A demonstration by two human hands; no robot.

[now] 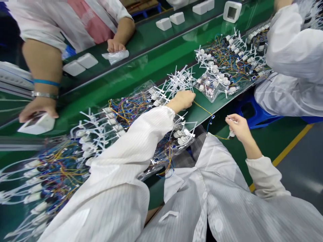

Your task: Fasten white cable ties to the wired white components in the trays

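My left hand [183,100] is closed over the green table, beside a pile of white zip ties [180,80]; thin yellow wires [203,108] run from it toward a small blue-and-white connector [213,117]. Past the table's front edge, my right hand [238,127] is closed around a small white cylindrical part [231,134], its dark end showing below the fingers. A yellow wire joins this part to the wires hanging near my lap. Whatever is inside my left fist is mostly hidden.
Bundles of wired parts [126,111] lie left of my left hand, more [232,57] at the right. A clear bag [210,85] lies near the edge. Across, a person handles a white housing [39,123]. Another white sleeve [294,50] and blue stool [252,112] are at right.
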